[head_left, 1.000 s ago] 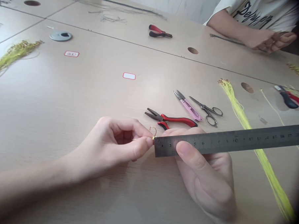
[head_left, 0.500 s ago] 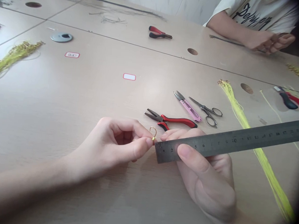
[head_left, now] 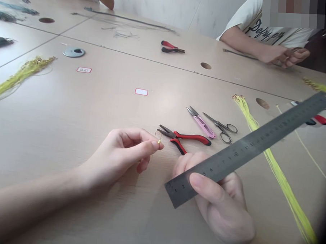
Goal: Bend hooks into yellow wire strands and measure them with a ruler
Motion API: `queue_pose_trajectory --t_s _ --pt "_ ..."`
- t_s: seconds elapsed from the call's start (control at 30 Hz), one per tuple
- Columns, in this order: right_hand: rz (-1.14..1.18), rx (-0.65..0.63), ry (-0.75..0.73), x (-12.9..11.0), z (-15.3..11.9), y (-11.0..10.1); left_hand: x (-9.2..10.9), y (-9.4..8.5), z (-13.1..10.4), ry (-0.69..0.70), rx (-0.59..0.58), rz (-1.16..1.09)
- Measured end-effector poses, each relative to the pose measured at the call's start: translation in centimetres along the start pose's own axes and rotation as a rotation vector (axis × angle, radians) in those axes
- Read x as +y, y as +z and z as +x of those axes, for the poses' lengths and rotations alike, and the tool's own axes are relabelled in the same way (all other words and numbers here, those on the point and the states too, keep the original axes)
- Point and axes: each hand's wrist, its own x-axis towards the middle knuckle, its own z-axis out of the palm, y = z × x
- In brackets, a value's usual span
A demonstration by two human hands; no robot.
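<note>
Dull grey steel caught my eye first: that was the ruler [head_left: 248, 148] in the person's right hand [head_left: 224, 207], thumb pressed flat on the numbered face and the other fingers tucked behind it. The left hand [head_left: 124, 152] had thumb and forefinger pinched tight on a tiny gold loop [head_left: 159, 141], which poked up from the fingertips.

What mattered, imo, was the gap between the two. The ruler's low-number end hung to the right of the left fingertips and a bit closer to the person, not touching the loop. Its long axis slanted up and away to the right, so it wasn't pointing straight at the loop. The left hand obviously had the loop; the right was just across that gap.

Surface was a pale wood-look table [head_left: 99, 105]. Just past the hands lay red-handled pliers [head_left: 192, 136], spread open, then pink snips [head_left: 204, 125] and small scissors [head_left: 219, 125]. A yellow cord bundle [head_left: 279, 174] ran under the line of the ruler, and another bundle [head_left: 21, 78] sat far left. Across the table a co-worker's hands [head_left: 274, 54] were busy with something too small to make out, with a plain light wall [head_left: 168, 10] behind.
</note>
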Motion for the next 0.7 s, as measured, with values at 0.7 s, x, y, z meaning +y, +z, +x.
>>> queue_pose_trajectory --t_s 0.7 --pt "-0.686 -0.329 0.702 -2.8 0.9 0.0 -0.3 -0.2 0.6 0.048 -0.050 -0.192"
